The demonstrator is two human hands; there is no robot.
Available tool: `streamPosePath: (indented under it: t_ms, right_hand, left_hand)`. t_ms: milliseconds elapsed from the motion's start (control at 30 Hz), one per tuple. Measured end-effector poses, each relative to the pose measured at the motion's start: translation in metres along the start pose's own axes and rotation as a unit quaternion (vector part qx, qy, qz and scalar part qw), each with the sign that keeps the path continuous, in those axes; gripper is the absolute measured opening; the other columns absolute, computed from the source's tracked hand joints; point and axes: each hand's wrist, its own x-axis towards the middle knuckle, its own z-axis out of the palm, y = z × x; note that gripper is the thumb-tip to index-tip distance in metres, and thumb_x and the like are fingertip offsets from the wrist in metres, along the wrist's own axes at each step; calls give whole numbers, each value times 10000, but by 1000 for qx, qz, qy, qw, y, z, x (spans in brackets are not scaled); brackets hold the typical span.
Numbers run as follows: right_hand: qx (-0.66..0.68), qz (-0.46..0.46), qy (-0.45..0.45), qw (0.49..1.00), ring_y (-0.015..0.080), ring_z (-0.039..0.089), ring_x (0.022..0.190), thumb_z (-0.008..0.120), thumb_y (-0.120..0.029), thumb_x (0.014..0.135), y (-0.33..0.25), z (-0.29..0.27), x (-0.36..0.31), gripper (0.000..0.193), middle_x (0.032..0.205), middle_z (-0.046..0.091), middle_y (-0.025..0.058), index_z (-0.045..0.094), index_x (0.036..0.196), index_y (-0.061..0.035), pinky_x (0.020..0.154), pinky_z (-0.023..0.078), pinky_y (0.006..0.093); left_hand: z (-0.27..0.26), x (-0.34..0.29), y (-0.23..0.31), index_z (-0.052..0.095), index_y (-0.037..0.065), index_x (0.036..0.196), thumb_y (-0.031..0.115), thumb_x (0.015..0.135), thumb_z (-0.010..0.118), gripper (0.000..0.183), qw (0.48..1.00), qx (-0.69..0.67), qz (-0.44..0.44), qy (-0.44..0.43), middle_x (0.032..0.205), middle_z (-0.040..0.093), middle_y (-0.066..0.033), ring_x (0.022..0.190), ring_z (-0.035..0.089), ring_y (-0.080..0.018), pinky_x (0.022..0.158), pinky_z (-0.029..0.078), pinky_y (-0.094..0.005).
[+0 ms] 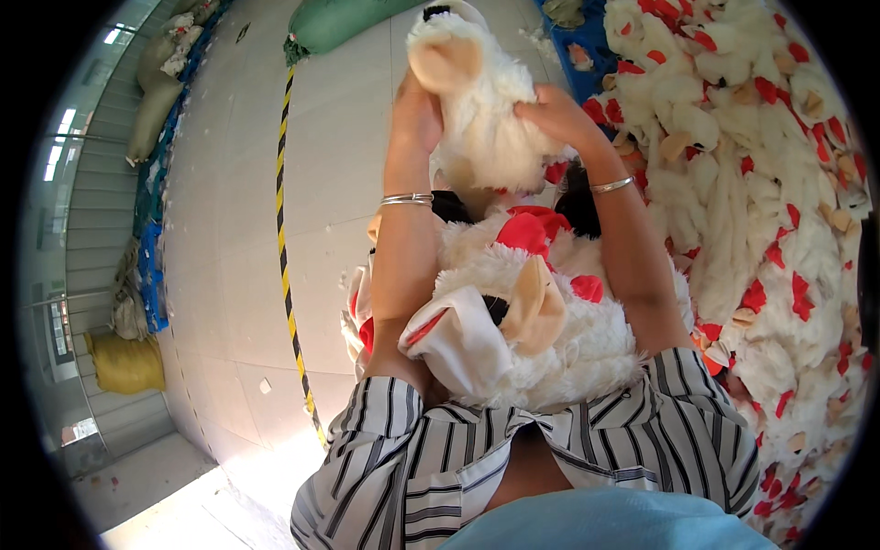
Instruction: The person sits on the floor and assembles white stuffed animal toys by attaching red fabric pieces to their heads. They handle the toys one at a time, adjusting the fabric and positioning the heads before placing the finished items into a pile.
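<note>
Floor [238, 211]: pale tiles, a yellow-black stripe [286, 238] running along it.
Pile [779, 183]: white plush toys with red patches, heaped at my right.
Lap heap [541, 321]: more plush toys between my forearms.
Toy [477, 101]: white plush, held up over the lap heap.
Left hand [417, 110]: fingers clamped on the toy's left side.
Right hand [555, 115]: fingers pinching its right side.

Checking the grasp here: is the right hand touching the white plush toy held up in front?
Touching. The head view shows the right hand with its fingers pressed into the white plush toy.
</note>
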Motion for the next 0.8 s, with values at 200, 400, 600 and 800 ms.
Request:
streamPosePath:
  t_ms: [200,400,600,800]
  right_hand:
    - [369,87,233,896,172,647,770,651,-195,876,7,-20,10,281,885,682,102,647,1019,47,634,519,319]
    - [363,93,255,891,124,597,674,680,-233,886,7,-22,15,259,800,628,43,633,993,-3,570,506,319]
    - [398,124,198,887,83,574,666,681,-314,894,-4,-12,11,301,790,620,12,637,960,-24,554,476,270]
    - [234,85,25,968,92,537,693,726,-349,835,1,-17,2,355,777,580,9,627,893,-13,587,445,275]
  left_hand:
    - [0,-1,-48,543,-71,1222,485,832,708,699,943,331,-16,-27,1140,649,-150,1031,620,-198,892,491,-315]
    - [-24,8,-78,509,-95,1244,457,791,759,757,890,455,12,-13,1139,638,-197,993,642,-228,858,511,-311]
    - [40,-24,-50,369,-76,1405,420,777,780,900,908,409,70,-56,1268,570,-238,1076,606,-253,899,499,-334]
    - [18,-7,-54,451,-47,1346,86,833,574,544,890,438,123,-17,1092,652,-200,908,658,-238,800,526,-308]
